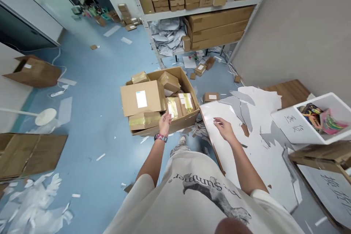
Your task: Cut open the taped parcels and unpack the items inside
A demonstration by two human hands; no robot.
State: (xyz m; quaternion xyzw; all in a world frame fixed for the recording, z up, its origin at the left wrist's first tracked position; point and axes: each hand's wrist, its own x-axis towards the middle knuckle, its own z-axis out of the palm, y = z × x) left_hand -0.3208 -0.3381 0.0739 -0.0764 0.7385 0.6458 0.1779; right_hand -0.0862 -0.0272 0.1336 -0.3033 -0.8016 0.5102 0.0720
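Reaching left hand [165,123] to front rim of corrugated cardboard box [186,120], fingers loosely together, nothing visibly held; dark wristwatch [160,138] on wrist. Box on blue floor [90,142], filled with smooth, tape-bound kraft parcels [142,98]. Right hand [224,128] open, narrowly spread, empty, forearm angled over torn white sheet [246,146].
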